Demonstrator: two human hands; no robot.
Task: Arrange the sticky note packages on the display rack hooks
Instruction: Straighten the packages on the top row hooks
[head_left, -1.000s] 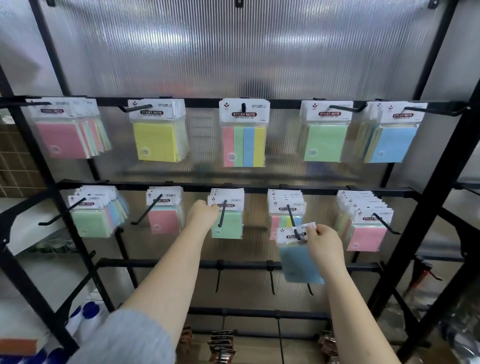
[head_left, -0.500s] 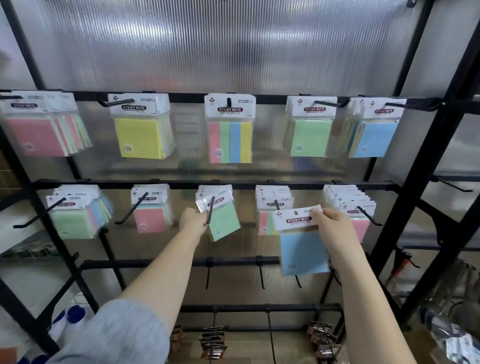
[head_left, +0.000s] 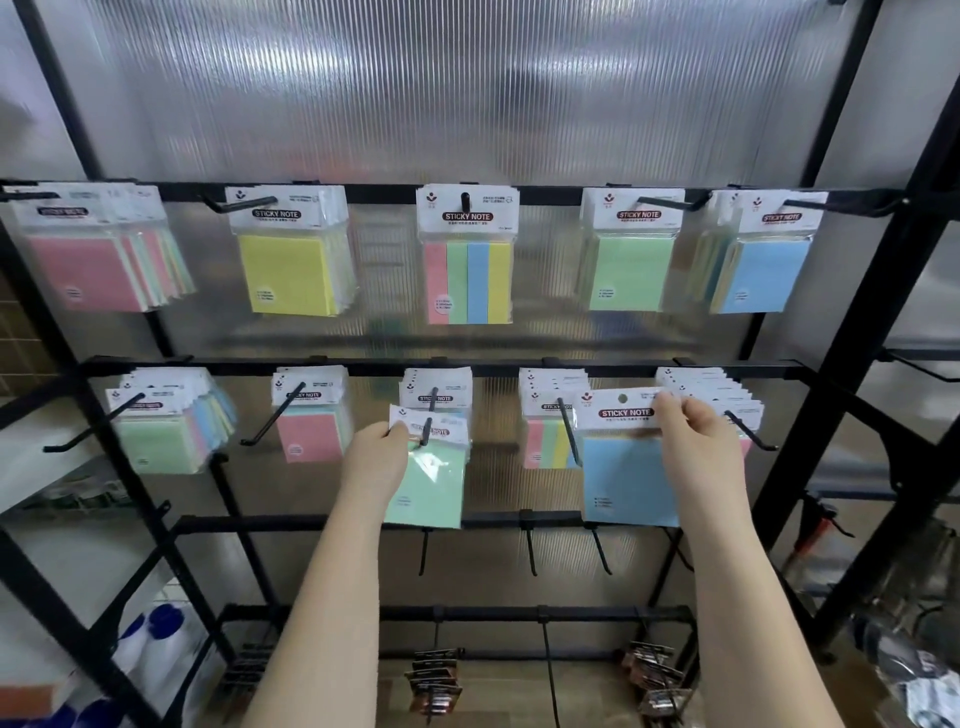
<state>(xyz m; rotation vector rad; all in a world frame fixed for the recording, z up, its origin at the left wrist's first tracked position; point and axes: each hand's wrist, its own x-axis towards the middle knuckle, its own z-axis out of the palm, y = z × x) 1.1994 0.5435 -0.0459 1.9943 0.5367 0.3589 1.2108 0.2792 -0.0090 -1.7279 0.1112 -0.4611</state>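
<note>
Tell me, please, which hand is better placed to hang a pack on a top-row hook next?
Probably the right hand: its blue pack is off every hook, its hole free. The left hand pinches a green pack with a hook through its header.

Left hand's package (head_left: 428, 470) on middle-row hook (head_left: 427, 423) — right hand's package (head_left: 626, 457) beside (off hook).

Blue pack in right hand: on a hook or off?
Off. The blue pack hangs from the right hand; its hang hole shows empty, beside the hook.
</note>
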